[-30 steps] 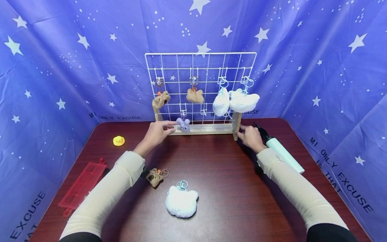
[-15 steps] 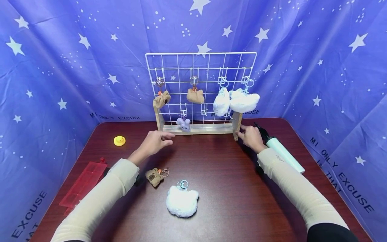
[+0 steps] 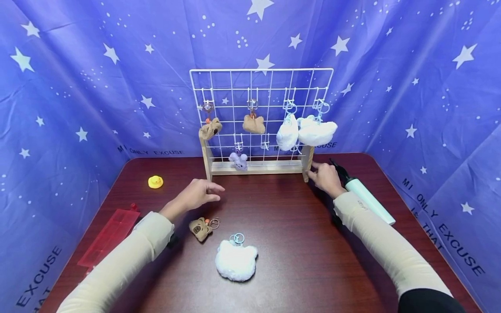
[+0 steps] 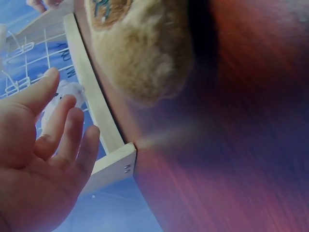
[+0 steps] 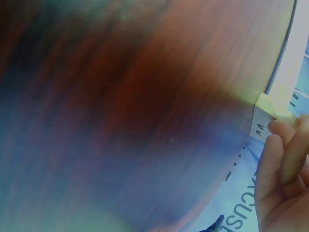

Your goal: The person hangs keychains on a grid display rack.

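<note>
While the left hand (image 3: 193, 194) hangs over the tabletop (image 3: 297, 243) with its fingers loosely spread and nothing between them, the right hand (image 3: 325, 177) pinches the right wooden upright (image 3: 308, 163) of the wire rack (image 3: 260, 168); how firmly it grips is hard to tell, since the right wrist view is blurred and shows the contact poorly.

Just nearer than the left hand, a brown bear keychain (image 3: 201, 229) lies left of the tabletop's middle; a white plush keychain (image 3: 236, 261) lies beyond it toward the near edge; the rack stands by the far edge, with a lilac plush (image 3: 238, 161) on a lower hook, and brown and white plushes on the upper ones; the hook (image 3: 265, 145) beside the lilac one is bare.

Farther out, a yellow duck (image 3: 155, 182) sits toward the far left corner, and a red tray (image 3: 107, 239) lies along the left edge.

The step in hand looks like hanging keychains, between two pieces; the next move probably calls for pinching the bear's ring, while the right hand steadies the rack.
</note>
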